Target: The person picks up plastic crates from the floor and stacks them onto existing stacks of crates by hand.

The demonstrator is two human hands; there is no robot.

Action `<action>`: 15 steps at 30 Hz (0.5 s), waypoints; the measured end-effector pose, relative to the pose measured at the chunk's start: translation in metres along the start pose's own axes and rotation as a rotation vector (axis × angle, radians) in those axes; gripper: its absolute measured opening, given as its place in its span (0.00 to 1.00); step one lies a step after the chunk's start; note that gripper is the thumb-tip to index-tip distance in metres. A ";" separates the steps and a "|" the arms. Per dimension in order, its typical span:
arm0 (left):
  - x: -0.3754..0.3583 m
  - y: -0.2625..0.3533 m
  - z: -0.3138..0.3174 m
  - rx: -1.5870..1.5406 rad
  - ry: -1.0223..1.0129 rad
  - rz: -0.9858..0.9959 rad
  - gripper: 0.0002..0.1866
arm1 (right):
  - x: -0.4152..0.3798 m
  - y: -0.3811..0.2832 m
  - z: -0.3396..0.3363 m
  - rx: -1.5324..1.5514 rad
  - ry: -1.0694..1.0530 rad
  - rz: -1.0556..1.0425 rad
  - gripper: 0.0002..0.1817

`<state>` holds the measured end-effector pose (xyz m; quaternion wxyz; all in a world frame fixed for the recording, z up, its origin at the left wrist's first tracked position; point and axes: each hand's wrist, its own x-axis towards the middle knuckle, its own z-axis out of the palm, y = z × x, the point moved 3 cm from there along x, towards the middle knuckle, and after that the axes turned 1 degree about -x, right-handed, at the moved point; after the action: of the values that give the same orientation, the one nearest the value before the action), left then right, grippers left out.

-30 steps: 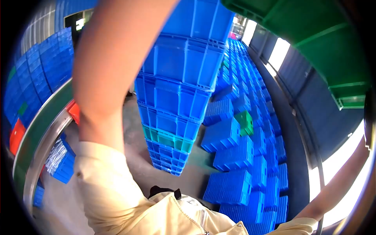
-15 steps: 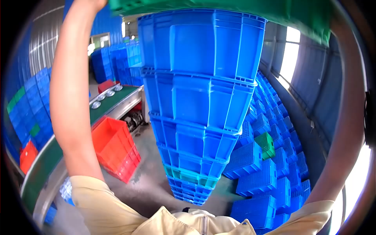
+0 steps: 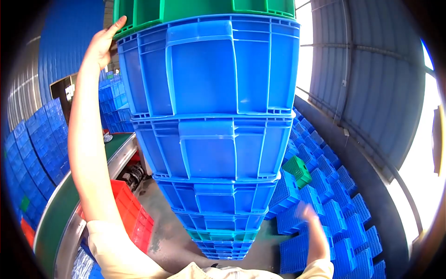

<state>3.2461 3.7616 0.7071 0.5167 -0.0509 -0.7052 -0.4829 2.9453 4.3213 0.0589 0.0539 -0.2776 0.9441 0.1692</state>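
Observation:
A green plastic crate [image 3: 200,10] sits at the top of a tall stack of blue plastic crates [image 3: 202,69], cut off by the upper edge of the view. My left hand [image 3: 103,46] is raised to the green crate's lower left corner. Its thumb lies along the front side and the other fingers are mostly hidden behind the corner. Down at the right, my right hand [image 3: 307,213] is off the stack, in front of the blue crates there. Motion smears its fingers, and no object shows in it.
Rows of upturned blue crates [image 3: 344,218], with one green crate [image 3: 297,171] among them, line the right wall. On the left are a green conveyor belt [image 3: 58,223] with a metal side and red crates [image 3: 134,214]. More blue stacks [image 3: 37,139] stand beyond.
The green crate has come down squarely onto the blue stack and appears further left. My right hand has left it and dropped low. My left hand stays at its corner.

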 end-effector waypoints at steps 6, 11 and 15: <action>-0.001 -0.014 0.013 -0.078 -0.090 -0.047 0.35 | -0.177 -0.139 0.103 0.829 -0.792 0.671 0.26; 0.001 -0.016 0.020 -0.223 0.096 0.108 0.24 | -0.138 -0.065 0.211 0.658 -0.481 0.738 0.18; -0.028 -0.038 0.025 -0.296 0.357 0.069 0.19 | -0.118 -0.020 0.150 0.348 0.023 0.046 0.16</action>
<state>3.2204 3.7718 0.6619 0.6363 -0.0637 -0.5219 -0.5645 3.0560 4.4176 -0.0643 0.0865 -0.2445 0.9658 0.0011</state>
